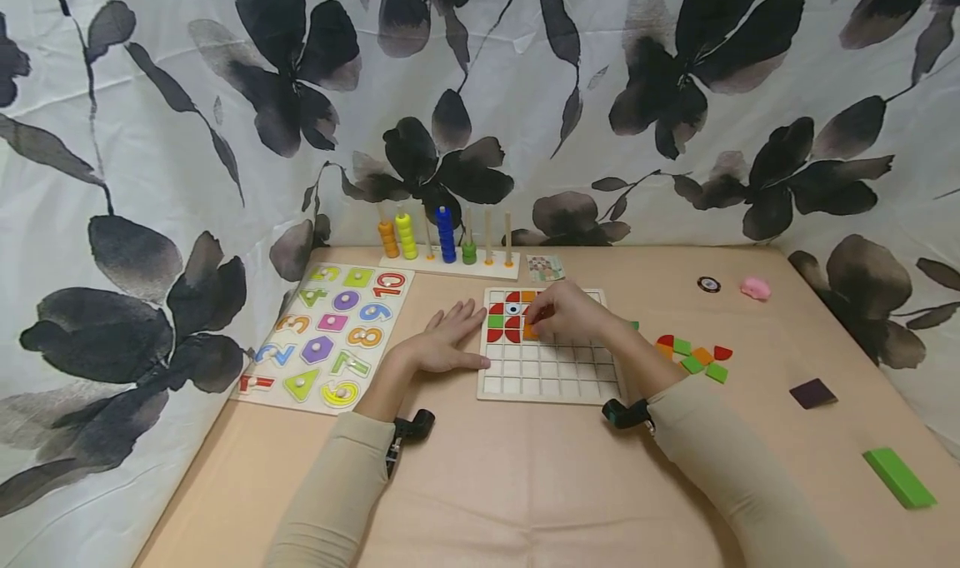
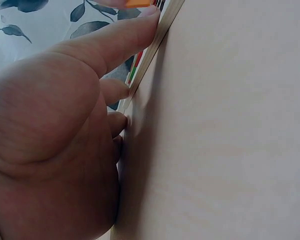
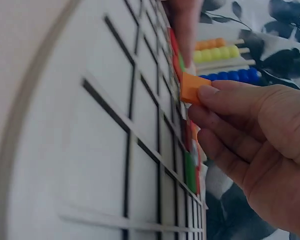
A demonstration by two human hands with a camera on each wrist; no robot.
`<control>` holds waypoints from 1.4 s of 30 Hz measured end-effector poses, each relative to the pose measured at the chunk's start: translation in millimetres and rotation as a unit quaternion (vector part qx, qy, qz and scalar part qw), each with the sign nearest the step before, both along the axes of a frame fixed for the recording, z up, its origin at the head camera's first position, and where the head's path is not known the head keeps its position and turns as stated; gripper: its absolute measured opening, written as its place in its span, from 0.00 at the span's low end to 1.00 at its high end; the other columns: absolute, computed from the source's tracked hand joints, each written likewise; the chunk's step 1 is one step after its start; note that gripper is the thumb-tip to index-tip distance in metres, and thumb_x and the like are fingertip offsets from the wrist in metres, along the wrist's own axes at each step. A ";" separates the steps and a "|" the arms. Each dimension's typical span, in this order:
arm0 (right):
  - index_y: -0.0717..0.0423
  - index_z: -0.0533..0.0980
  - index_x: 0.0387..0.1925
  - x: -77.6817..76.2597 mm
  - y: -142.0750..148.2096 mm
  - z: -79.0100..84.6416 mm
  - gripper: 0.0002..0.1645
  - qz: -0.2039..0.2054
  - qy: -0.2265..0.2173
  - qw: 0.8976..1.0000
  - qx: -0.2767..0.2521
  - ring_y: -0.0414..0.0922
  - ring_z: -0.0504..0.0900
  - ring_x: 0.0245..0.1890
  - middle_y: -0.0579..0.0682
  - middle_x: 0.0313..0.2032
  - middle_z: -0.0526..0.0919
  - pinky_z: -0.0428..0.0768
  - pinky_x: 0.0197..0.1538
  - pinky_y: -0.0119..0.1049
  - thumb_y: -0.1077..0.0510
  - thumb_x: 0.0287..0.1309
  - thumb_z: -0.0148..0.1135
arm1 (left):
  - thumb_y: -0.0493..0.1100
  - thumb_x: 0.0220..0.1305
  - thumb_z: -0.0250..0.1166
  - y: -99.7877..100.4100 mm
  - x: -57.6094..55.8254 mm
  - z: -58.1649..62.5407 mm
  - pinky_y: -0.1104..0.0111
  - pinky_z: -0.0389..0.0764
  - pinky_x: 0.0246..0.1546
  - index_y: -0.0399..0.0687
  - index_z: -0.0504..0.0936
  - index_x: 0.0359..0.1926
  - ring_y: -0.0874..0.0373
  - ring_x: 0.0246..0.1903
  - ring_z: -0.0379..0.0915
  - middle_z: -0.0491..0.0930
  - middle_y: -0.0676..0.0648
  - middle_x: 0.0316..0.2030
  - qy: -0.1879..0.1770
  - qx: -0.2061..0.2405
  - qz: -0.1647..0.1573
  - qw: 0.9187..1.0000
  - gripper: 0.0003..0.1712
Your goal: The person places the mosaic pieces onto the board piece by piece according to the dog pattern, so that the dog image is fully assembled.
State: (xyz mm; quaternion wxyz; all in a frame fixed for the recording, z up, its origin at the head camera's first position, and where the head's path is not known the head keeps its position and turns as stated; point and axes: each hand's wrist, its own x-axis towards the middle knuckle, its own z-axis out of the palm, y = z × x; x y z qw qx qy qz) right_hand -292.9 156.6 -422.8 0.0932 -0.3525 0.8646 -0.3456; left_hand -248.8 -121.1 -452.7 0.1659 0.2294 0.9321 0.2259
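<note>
A white grid board (image 1: 551,376) lies on the table, with red, green and orange tiles (image 1: 496,321) in its upper-left cells. My right hand (image 1: 573,314) is over the board and pinches an orange square tile (image 3: 191,87) between thumb and fingers, tilted above the grid in the right wrist view. My left hand (image 1: 442,341) lies flat with fingers spread, its thumb and fingertips touching the board's left edge. In the left wrist view the thumb (image 2: 115,47) rests against the wooden rim. The right hand hides some upper cells of the board.
Loose coloured tiles (image 1: 702,356) lie right of the board. A number puzzle board (image 1: 307,360) sits left, and a peg stand with coloured rings (image 1: 446,243) and a small picture card (image 1: 545,268) behind. Farther right are a pink object (image 1: 754,288), a dark square (image 1: 813,393) and a green block (image 1: 899,477).
</note>
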 end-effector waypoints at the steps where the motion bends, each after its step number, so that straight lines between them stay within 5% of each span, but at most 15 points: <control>1: 0.53 0.86 0.31 0.3 -1.8 -1.4 0.05 0.002 0.005 1.000 0.007 0.41 0.79 0.32 0.45 0.33 0.86 0.79 0.38 0.34 0.63 0.50 0.72 | 0.72 0.55 0.60 0.3 -0.2 -0.2 0.53 0.27 0.71 0.59 0.45 0.76 0.51 0.74 0.22 0.33 0.48 0.76 0.000 -0.001 -0.001 1.000 0.56; 17: 0.50 0.86 0.31 7.7 -9.1 -9.7 0.04 -0.014 0.033 0.996 0.076 0.38 0.77 0.33 0.41 0.32 0.83 0.78 0.39 0.33 0.62 0.53 0.70 | 0.72 0.55 0.60 1.0 -0.1 -1.3 0.53 0.26 0.71 0.59 0.44 0.76 0.52 0.74 0.22 0.32 0.49 0.76 0.002 -0.010 0.000 1.000 0.56; 22: 0.50 0.86 0.39 13.5 1.3 -5.0 0.08 -0.008 0.041 0.997 0.071 0.41 0.78 0.39 0.42 0.38 0.84 0.78 0.47 0.39 0.60 0.55 0.69 | 0.72 0.56 0.59 1.2 0.5 -0.8 0.53 0.27 0.71 0.59 0.44 0.76 0.52 0.74 0.22 0.32 0.49 0.76 0.004 -0.012 0.000 1.000 0.56; 27: 0.50 0.82 0.48 21.4 40.1 14.5 0.16 -0.012 0.056 0.997 0.042 0.48 0.77 0.47 0.46 0.47 0.82 0.77 0.48 0.46 0.57 0.56 0.68 | 0.72 0.56 0.60 1.2 0.3 -0.1 0.53 0.27 0.71 0.58 0.44 0.76 0.51 0.74 0.23 0.33 0.48 0.76 0.006 -0.012 -0.002 1.000 0.56; 33: 0.42 0.81 0.48 27.3 103.2 35.1 0.17 -0.096 0.044 0.994 0.031 0.44 0.75 0.42 0.42 0.45 0.82 0.76 0.44 0.41 0.55 0.56 0.69 | 0.72 0.56 0.60 1.1 0.0 0.3 0.53 0.28 0.71 0.57 0.44 0.76 0.50 0.74 0.23 0.33 0.48 0.76 0.006 -0.011 -0.005 1.000 0.56; 42: 0.45 0.83 0.47 24.3 176.3 17.6 0.15 -0.174 -0.069 0.979 0.084 0.50 0.74 0.40 0.47 0.41 0.84 0.79 0.37 0.40 0.55 0.57 0.68 | 0.72 0.55 0.60 1.7 -1.3 -0.1 0.54 0.27 0.71 0.59 0.45 0.76 0.52 0.74 0.22 0.33 0.50 0.76 0.000 -0.007 -0.001 1.000 0.56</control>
